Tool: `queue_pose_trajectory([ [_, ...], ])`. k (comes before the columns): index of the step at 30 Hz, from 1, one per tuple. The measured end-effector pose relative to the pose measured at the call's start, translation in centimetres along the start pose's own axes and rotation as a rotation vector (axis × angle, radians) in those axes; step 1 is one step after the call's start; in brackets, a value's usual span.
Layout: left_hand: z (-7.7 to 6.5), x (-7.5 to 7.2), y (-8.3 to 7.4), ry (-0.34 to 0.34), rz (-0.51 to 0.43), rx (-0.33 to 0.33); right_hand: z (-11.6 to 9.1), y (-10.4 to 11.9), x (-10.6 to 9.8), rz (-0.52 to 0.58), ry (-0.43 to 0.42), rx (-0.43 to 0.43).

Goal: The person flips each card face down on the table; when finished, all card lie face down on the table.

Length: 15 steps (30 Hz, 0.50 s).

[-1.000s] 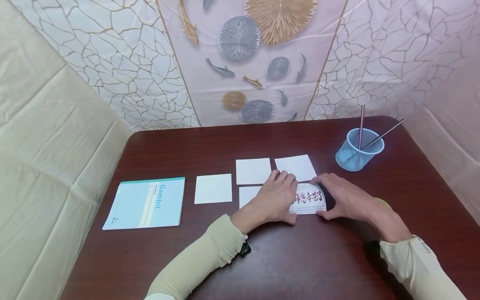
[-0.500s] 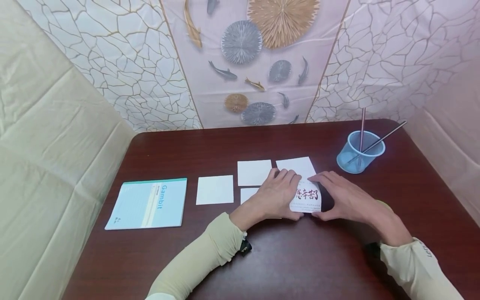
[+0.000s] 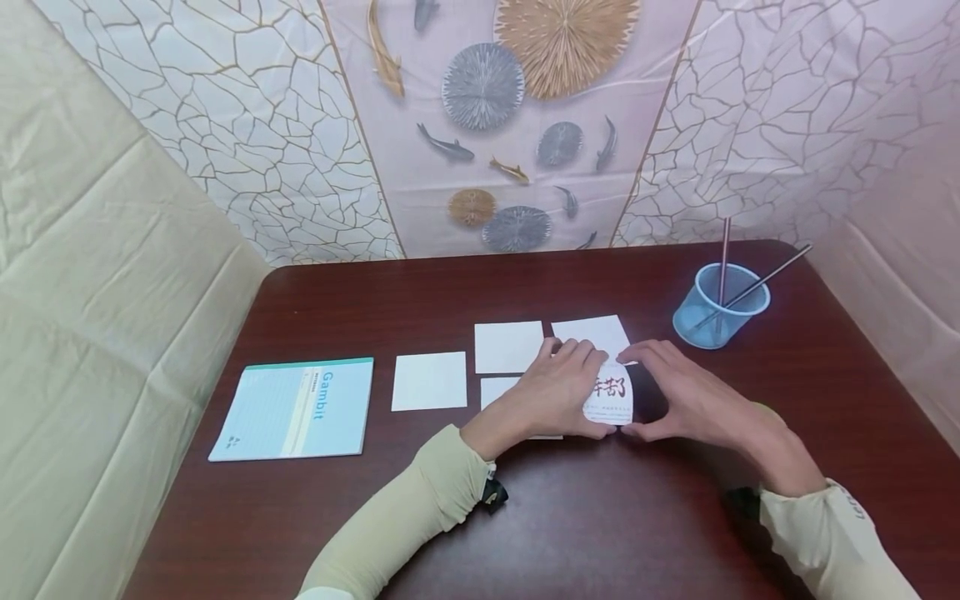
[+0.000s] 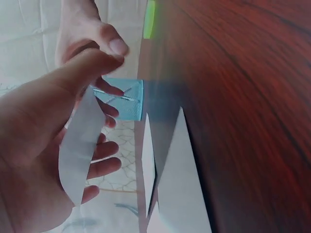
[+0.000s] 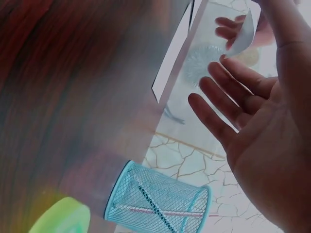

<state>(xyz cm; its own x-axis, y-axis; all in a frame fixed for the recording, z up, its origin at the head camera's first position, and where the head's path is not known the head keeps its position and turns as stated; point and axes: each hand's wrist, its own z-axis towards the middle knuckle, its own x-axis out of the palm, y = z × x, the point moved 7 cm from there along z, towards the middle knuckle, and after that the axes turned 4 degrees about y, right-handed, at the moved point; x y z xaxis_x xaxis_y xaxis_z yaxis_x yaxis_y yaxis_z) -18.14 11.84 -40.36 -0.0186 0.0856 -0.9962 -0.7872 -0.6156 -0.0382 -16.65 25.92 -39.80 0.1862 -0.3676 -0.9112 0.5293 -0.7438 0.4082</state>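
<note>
My left hand (image 3: 558, 387) grips a white printed card (image 3: 609, 400) with red Chinese characters, its left part hidden under the palm. In the left wrist view the card (image 4: 80, 141) bows between thumb and fingers, raised off the table. At the card's right end, my right hand (image 3: 686, 392) has its index fingertip by the far corner and its thumb by the near one. Its fingers extend fairly straight in the right wrist view. White paper squares lie around: one (image 3: 592, 336) behind the hands, one (image 3: 508, 346) beside it, and one (image 3: 497, 389) partly under the left forearm.
Another white square (image 3: 429, 382) lies left of these, with a light blue Gambit notebook (image 3: 296, 408) farther left. At the back right stands a blue mesh pencil cup (image 3: 701, 321) holding two slender sticks. A bright green object (image 5: 63, 218) sits near my right wrist.
The card's right end has shifted left and the card has lifted and bowed, so less of its print shows. My right hand has moved slightly left with it; the left hand keeps its hold.
</note>
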Motion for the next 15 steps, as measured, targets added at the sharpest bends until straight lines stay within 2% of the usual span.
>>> queue_pose_trajectory([
  [6,-0.12,0.32,0.38,0.031,-0.012,-0.022,-0.66,-0.65,0.37,0.076,0.007,0.057],
  [15,0.04,0.45,0.3,0.037,-0.036,-0.004,-0.49,-0.39,0.18,0.075,-0.018,0.032],
])
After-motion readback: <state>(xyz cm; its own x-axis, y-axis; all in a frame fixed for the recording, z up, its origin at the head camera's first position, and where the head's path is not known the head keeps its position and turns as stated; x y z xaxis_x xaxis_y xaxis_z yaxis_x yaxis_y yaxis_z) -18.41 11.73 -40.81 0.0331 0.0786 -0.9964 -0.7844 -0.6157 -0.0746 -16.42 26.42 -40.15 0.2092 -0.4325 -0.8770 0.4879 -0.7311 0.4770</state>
